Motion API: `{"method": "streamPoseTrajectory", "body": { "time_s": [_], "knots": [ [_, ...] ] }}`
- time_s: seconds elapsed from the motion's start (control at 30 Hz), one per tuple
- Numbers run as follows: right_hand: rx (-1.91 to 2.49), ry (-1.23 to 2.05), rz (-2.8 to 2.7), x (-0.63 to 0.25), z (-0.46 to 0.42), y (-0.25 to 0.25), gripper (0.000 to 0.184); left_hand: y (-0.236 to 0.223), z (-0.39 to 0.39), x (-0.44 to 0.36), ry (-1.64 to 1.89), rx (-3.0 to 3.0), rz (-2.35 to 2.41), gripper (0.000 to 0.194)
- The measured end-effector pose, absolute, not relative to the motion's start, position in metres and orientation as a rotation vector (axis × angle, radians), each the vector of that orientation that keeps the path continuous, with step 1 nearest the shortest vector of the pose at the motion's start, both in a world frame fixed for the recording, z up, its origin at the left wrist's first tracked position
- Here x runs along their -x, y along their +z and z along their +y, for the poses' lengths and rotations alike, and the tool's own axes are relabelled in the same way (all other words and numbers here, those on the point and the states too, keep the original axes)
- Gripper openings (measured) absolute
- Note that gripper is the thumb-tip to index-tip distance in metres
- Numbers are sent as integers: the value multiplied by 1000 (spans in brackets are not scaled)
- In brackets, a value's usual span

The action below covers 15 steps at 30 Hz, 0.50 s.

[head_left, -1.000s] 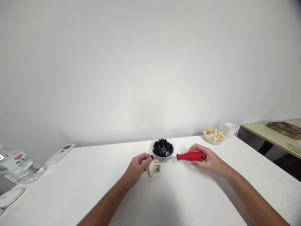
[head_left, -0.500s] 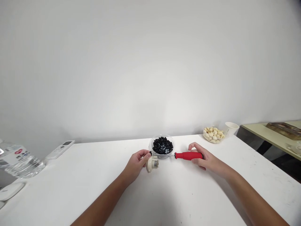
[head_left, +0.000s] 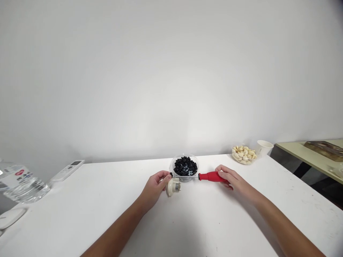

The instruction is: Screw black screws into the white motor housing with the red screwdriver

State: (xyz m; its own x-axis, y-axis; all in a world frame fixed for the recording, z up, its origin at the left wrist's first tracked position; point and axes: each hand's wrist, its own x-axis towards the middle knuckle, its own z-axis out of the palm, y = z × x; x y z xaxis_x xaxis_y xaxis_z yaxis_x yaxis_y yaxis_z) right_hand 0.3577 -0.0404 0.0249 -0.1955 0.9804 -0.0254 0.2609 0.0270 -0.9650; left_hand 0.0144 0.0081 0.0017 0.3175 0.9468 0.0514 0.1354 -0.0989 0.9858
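Note:
My left hand (head_left: pixel 157 185) pinches a cream plastic part with a small metal motor (head_left: pixel 174 187) on its right side. A small black piece (head_left: pixel 172 175) shows at my left fingertips. My right hand (head_left: pixel 229 178) is closed around the red handle of a screwdriver (head_left: pixel 211 176), which lies level and points left. Its metal shaft reaches to the black piece; the very tip is hidden there. Just behind the shaft stands a clear round bowl (head_left: pixel 197 167) filled with small black pieces (head_left: pixel 185 166).
On the white table (head_left: pixel 107 203), a clear bowl of pale, shell-like pieces (head_left: pixel 243 154) and a white cup (head_left: pixel 264 147) stand at the back right. To the left are a remote control (head_left: pixel 68 170), a water bottle (head_left: pixel 25 184) and a white object (head_left: pixel 12 217).
My right hand's fingers, which were spread loosely around the screwdriver handle, have closed on it and turned over. My left hand and the cream motor part have hardly moved.

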Motion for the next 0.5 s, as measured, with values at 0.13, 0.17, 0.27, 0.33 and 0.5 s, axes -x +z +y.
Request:
{"method": "streamPoseTrajectory", "body": {
  "time_s": [0.13, 0.17, 0.27, 0.33, 0.5],
  "knots": [
    [1153, 1316, -1645, -362, -46, 34, 15, 5, 7, -15, 986, -1459, 1053, 39],
    [1167, 1301, -1662, -363, -46, 34, 19, 6, 7, -15, 992, -1458, 1058, 39],
    [1334, 1236, -1673, -361, -45, 33, 43, 6, 7, -14, 1000, -1475, 1069, 38],
    [1435, 1194, -1652, -358, -44, 32, 58, 6, 8, -14, 996, -1494, 1077, 38],
    [1435, 1145, -1627, -351, -46, 33, 51, 5, 7, -14, 992, -1521, 1080, 37]
  ]
}}
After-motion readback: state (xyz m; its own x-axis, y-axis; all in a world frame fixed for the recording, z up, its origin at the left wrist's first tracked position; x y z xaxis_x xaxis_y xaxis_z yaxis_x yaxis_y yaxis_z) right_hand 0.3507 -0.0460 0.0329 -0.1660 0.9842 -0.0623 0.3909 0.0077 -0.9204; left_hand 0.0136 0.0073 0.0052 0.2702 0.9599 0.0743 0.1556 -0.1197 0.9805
